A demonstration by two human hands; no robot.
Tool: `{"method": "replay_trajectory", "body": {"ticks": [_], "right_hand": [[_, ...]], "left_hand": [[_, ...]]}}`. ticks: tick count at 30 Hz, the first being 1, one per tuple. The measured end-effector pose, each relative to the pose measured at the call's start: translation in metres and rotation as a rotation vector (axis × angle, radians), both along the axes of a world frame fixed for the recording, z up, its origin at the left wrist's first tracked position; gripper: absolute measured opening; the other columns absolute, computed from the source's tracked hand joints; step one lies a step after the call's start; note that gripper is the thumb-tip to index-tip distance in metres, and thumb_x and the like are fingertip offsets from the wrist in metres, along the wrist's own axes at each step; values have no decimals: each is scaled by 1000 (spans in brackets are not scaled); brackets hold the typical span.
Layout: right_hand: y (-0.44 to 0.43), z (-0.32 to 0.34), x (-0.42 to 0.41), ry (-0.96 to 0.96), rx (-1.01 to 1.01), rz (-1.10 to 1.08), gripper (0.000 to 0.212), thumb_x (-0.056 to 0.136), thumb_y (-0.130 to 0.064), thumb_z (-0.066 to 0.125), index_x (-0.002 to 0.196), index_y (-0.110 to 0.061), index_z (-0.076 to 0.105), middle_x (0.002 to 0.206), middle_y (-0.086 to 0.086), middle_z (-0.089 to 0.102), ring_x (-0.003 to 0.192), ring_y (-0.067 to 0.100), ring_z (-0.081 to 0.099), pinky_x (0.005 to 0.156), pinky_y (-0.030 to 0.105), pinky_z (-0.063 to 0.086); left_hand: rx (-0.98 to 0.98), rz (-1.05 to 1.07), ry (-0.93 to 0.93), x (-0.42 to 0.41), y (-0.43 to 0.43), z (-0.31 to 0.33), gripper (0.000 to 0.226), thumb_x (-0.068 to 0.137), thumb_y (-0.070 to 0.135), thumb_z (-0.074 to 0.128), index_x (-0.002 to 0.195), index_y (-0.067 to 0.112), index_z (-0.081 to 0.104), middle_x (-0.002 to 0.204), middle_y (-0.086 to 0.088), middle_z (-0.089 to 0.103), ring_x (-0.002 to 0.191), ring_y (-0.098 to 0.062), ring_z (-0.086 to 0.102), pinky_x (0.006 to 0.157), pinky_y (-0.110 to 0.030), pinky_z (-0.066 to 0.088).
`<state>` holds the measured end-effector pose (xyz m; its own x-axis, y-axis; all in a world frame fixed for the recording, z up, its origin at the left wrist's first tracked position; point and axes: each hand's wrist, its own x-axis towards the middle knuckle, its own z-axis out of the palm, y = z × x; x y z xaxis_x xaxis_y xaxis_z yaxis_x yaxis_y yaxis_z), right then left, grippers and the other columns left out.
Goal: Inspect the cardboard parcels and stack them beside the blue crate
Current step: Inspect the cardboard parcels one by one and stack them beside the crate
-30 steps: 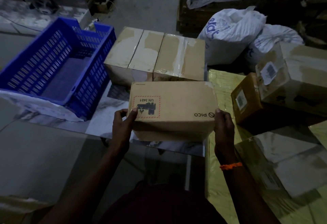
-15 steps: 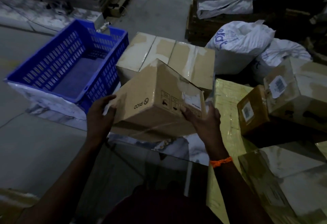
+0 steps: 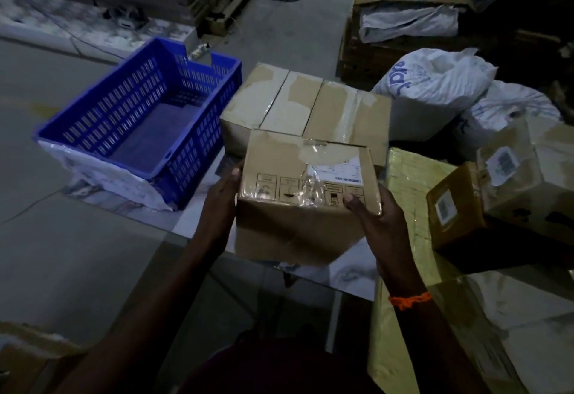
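I have the parcel (image 3: 306,194) in the air between both hands, over the near edge of the table (image 3: 198,213), just in front of the cartons (image 3: 279,98) and to the right of the blue crate (image 3: 102,114). Its long axis runs left to right across my view. The face tipped up toward me carries a row of printed handling symbols, a white label at its upper right and wrinkled clear tape down the middle.

My left hand (image 3: 222,197) lies flat against the parcel's left end with the thumb hooked over the top corner; its fingers are behind the box, so I cannot tell how they lie. My right hand (image 3: 377,213) cups the right end from below, with the thumb pressed on the upper face near the symbols and the fingers curled round the side. That wrist wears an orange band (image 3: 410,299).

The crate shows only its slotted walls and blue floor. The cartons stand side by side against its right wall. White sacks (image 3: 435,89) lie beyond, and a yellow-wrapped package (image 3: 407,182) lies just right of the parcel.
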<state>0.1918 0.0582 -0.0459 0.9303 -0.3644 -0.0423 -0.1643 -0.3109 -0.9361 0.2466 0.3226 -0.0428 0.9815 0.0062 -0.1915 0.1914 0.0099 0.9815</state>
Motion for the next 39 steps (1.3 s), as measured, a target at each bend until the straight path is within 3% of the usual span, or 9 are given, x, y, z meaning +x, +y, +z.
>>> {"method": "replay_trajectory", "body": {"ticks": [2,6,8,10,12,18,28,34,39], "right_hand": [[-5,0,0,-6,-56,-2,51,92,-35,75,139,-27,59,119,-12,72,105,-8,66,86,11,53],[-9,-4,-2,0,-166,-10,50,92,-35,75,137,-26,56,120,-7,69,108,6,67,80,6,50],[-5,-4,-3,-41,-309,-11,64,93,-39,74,147,-21,47,137,3,60,126,19,60,95,19,52],[1,-3,1,-119,-551,16,78,95,-41,67,159,-12,32,159,14,42,146,30,40,116,41,39],[8,1,11,-154,-735,75,78,96,-46,52,159,-5,32,163,18,36,151,32,32,122,47,28],[22,2,30,-8,-1025,180,73,102,-54,22,153,-8,46,162,12,40,152,29,34,121,57,28],[20,-4,29,17,-1058,201,70,103,-54,23,156,-12,43,164,8,37,154,24,30,126,51,20],[6,-5,4,-283,-997,341,52,106,-45,40,138,-11,63,147,8,59,143,20,48,125,47,23],[-6,-18,-20,-372,-1040,377,47,105,-39,46,137,-10,65,147,8,60,143,23,48,121,49,31]], "left_hand": [[62,-45,-17,-4,-6,-5,57,102,53,40,135,10,58,136,-12,63,125,-23,60,106,-50,47],[87,-30,-12,-6,-11,-15,63,94,60,45,143,21,52,134,-4,65,122,-21,63,105,-58,48],[173,36,-81,-7,-13,-10,57,94,48,48,145,22,47,139,-5,59,124,-19,60,104,-55,50],[373,40,-310,-5,-17,3,55,96,28,52,149,17,42,149,-7,48,136,-20,48,108,-50,46],[624,-72,-555,4,-23,11,56,95,14,54,150,15,43,155,-8,42,144,-19,37,115,-45,37],[1190,-507,-631,18,-54,0,58,104,42,30,155,14,38,163,-12,32,151,-31,30,121,-52,27],[1243,-507,-644,15,-51,-5,60,106,44,22,155,15,39,163,-11,33,151,-28,30,121,-48,24],[1133,-487,-794,-7,-35,5,50,103,38,39,141,12,57,149,-9,54,143,-25,43,119,-46,26],[1100,-524,-789,-30,-16,-9,50,102,39,45,146,17,53,154,-4,48,146,-20,40,117,-47,37]]}}
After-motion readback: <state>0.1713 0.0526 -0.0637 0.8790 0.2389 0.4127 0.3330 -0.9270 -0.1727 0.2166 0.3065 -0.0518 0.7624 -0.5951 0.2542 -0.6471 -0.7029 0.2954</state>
